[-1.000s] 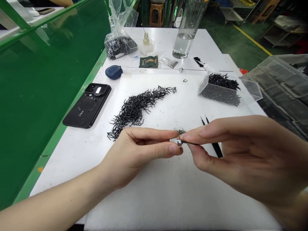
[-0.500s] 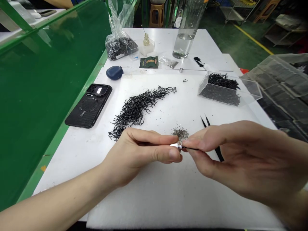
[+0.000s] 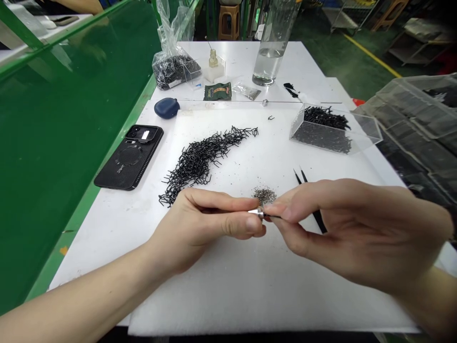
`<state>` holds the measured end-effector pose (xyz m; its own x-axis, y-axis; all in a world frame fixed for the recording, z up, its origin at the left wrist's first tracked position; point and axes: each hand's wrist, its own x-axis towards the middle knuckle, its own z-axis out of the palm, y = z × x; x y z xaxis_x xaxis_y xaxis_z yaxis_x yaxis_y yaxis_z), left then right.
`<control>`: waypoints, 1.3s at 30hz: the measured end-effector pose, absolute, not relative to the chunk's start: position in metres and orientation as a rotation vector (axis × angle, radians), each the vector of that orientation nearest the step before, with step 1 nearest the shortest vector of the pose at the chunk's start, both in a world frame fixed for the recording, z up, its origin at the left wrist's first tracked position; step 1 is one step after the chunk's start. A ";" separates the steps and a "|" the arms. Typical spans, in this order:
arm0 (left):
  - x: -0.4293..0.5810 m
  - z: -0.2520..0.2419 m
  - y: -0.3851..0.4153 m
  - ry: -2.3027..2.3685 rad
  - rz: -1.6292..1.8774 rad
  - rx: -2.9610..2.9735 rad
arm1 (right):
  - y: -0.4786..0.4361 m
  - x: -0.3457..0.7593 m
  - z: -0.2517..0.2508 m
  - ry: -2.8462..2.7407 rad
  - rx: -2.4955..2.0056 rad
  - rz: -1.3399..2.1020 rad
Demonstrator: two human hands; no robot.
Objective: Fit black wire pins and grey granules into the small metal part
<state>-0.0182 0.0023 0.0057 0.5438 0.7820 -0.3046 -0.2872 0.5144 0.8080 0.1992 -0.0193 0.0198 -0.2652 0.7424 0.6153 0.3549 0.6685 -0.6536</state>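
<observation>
My left hand [image 3: 207, 224] pinches a small silver metal piece [image 3: 256, 212] between thumb and forefinger. My right hand [image 3: 342, 228] meets it from the right, its fingertips pinched on a thin black wire part [image 3: 274, 217] that touches the silver piece. Black tweezers [image 3: 303, 183] lie on the white foam pad [image 3: 250, 286] behind my right hand, partly hidden by it. A little heap of tiny grey specks [image 3: 264, 195] sits just beyond my fingertips. A long pile of black bent wire parts [image 3: 200, 159] lies to the left of them.
A clear plastic box [image 3: 330, 133] with black parts stands at the right. A black phone [image 3: 130, 157], a blue case [image 3: 167, 107], a bag of parts [image 3: 173, 66], a small bottle [image 3: 213, 59], a green packet [image 3: 217, 91] and a water bottle [image 3: 269, 52] sit at the back. Green panel [image 3: 53, 119] on the left.
Both hands have stayed pinched together on the small pieces and shifted slightly left and down. The grey speck heap has come into view behind the fingertips.
</observation>
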 end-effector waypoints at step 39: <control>-0.013 0.009 -0.010 0.772 0.950 1.723 | -0.004 0.202 0.014 -1.346 -0.926 0.878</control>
<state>-0.0133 -0.0102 0.0086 0.4915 0.8364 0.2427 0.0666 -0.3140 0.9471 0.2023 -0.0044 0.0138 0.0388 0.9184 0.3938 0.0095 0.3938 -0.9192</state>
